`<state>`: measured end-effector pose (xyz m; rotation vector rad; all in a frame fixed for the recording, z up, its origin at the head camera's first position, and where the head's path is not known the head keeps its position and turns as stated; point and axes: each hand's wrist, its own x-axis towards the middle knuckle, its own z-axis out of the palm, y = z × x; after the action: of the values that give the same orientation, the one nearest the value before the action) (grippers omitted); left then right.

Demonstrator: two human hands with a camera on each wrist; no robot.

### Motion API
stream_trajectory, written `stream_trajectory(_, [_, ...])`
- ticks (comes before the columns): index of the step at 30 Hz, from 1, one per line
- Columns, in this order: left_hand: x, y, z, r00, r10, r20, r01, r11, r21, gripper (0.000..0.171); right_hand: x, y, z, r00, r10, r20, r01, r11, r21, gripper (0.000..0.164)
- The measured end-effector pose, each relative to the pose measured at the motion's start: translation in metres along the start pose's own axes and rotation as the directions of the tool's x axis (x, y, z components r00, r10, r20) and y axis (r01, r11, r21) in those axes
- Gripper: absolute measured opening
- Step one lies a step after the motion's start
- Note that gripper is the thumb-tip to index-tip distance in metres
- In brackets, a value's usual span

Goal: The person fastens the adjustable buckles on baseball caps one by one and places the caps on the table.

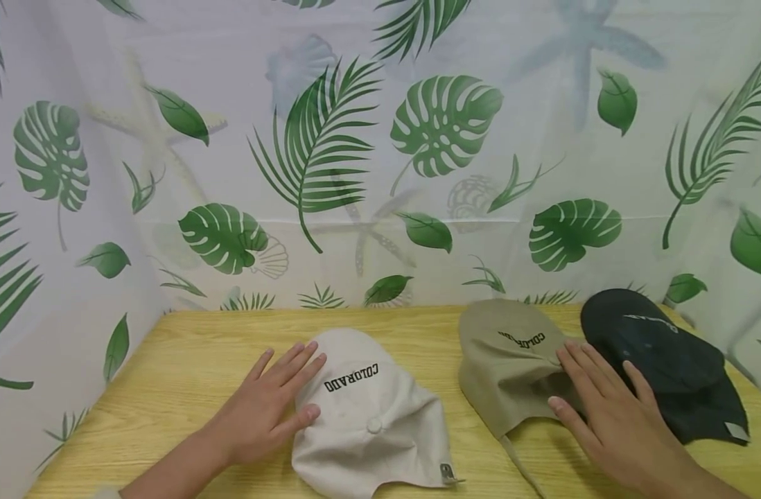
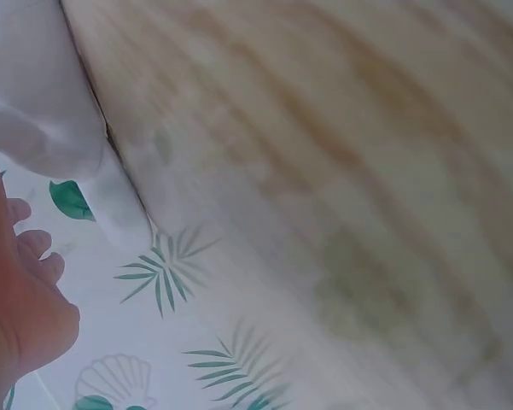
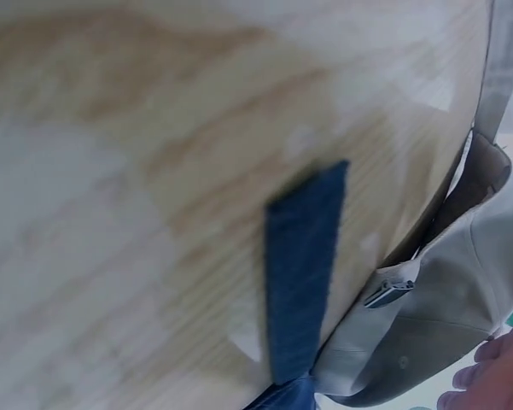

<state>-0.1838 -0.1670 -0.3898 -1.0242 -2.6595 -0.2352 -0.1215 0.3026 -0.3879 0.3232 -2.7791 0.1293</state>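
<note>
A cream baseball cap [image 1: 349, 443] with dark "COLORADO" lettering sits left of the table's middle, its metal strap buckle toward the right. My left hand [image 1: 262, 412] lies along the cap's left side, fingers straight, fingertips overlapping the crown. To the right stands a khaki cap [image 1: 493, 378] with similar lettering and a loose strap end trailing forward. My right hand [image 1: 617, 416] extends over the khaki cap's right side, fingers fairly straight and the thumb spread. Just beyond that hand is a dark navy cap [image 1: 674, 353], its near side partly behind the fingers.
The wood-grain table [image 1: 231, 339] meets a white cloth backdrop [image 1: 355, 270] printed with green leaves and starfish at its back edge. Similar cloth hangs at both sides. A dark blue strap [image 3: 303, 273] lies across the table in the right wrist view.
</note>
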Motion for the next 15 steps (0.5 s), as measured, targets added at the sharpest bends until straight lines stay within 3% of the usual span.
stream_trajectory(15, [-0.007,0.019,-0.006,1.0,0.004,-0.007,-0.005,0.998,-0.068,0.06,0.009,-0.021,-0.006,0.999,-0.039,0.002,0.039,0.999,0.013,0.071])
